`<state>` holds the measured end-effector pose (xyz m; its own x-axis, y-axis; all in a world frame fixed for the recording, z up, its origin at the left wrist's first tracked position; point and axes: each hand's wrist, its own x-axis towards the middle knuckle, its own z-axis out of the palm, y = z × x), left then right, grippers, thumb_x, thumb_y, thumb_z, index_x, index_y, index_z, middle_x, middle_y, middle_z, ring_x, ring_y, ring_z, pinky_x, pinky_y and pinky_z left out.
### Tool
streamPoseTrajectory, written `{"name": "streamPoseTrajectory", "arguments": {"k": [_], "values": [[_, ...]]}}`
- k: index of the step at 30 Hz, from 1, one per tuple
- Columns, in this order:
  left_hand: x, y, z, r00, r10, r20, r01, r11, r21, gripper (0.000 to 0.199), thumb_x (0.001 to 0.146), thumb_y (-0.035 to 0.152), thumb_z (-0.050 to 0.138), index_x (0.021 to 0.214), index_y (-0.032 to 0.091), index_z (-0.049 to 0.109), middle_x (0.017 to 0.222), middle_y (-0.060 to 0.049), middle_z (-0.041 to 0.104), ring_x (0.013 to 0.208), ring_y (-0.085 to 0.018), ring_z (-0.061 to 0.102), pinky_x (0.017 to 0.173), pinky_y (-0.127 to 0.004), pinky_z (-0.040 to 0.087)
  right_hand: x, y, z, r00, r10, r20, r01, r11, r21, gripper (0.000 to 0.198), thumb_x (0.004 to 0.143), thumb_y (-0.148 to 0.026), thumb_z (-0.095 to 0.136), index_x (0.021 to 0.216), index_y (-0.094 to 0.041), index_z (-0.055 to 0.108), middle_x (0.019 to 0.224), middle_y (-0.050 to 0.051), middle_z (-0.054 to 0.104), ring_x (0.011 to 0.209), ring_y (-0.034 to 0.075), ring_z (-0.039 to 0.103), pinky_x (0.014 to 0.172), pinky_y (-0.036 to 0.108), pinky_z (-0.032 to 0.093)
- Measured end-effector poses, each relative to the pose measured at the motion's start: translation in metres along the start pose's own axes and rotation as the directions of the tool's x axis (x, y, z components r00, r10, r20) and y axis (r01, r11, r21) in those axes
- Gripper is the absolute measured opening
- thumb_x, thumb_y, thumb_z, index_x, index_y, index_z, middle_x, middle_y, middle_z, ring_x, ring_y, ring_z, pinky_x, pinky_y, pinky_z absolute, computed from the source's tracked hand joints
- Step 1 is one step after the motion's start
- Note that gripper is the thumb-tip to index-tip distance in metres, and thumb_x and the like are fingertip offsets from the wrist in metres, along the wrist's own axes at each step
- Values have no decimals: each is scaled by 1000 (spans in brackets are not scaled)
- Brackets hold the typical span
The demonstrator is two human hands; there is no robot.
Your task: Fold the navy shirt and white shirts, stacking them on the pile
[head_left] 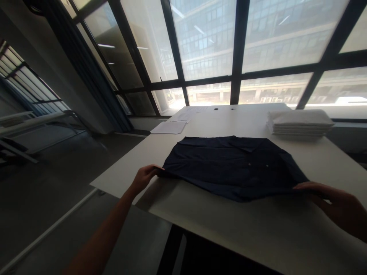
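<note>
in the head view we hold a dark blue shirt point(233, 168) spread flat on a white table point(229, 225). our left hand point(145, 177) is closed on the shirt's near left corner, fingers pinching the cloth at the table's left edge. our right hand point(329, 198) rests at the near right corner, fingers curled over the hem; we cannot tell whether it truly pinches the cloth or only presses on it. the shirt stretches between the 2 hands, its near edge sagging toward us in the middle and the rest reaching away from both hands across the table. small pale buttons point(249, 164) show on the cloth, closer to the right hand than to the left.

beyond the right hand, well apart from it, sits a stack of folded white cloths point(299, 123). beyond the left hand, well apart, lie sheets of paper point(169, 127) near the far left corner of the table. past the table stand large windows point(206, 38) with dark frames, and a grey floor point(57, 191) lies left of the left hand.
</note>
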<state>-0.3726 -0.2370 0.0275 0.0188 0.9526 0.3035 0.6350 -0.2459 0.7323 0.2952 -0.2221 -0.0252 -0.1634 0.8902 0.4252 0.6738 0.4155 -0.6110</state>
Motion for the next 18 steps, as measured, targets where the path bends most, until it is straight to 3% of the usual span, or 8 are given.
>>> {"name": "streamPoseTrajectory", "arguments": {"k": [3,7,12,18], "values": [[32,-2,14,989,-107,-105,104,994,-29,47,83,59,67,87,13,74,79,-4,74,74,-22,66,67,-29,53,30,-10,2,985,156,-67,-159,986,-44,43,74,-65,68,89,-27,80,88,6,79,81,31,75,66,38,58],[65,-14,33,982,-176,-74,177,984,9,52,79,63,65,89,14,75,82,-4,75,76,-23,66,68,-28,50,63,-4,17,978,175,-114,-184,980,-72,51,75,-67,66,93,-20,78,86,9,78,78,30,73,71,39,56],[76,-35,46,993,-111,-50,120,948,296,47,80,63,59,82,18,74,84,-7,77,81,-29,69,75,-33,50,70,22,43,989,134,-68,-143,978,-151,44,83,-60,61,100,-22,74,99,9,78,92,32,73,84,44,55],[71,-48,49,998,-39,-48,57,884,463,44,87,57,51,102,21,72,95,-8,76,88,-29,70,81,-36,52,55,32,52,992,99,-72,-117,945,-305,41,89,-48,57,118,-20,67,111,12,74,98,32,71,84,44,55]]}}
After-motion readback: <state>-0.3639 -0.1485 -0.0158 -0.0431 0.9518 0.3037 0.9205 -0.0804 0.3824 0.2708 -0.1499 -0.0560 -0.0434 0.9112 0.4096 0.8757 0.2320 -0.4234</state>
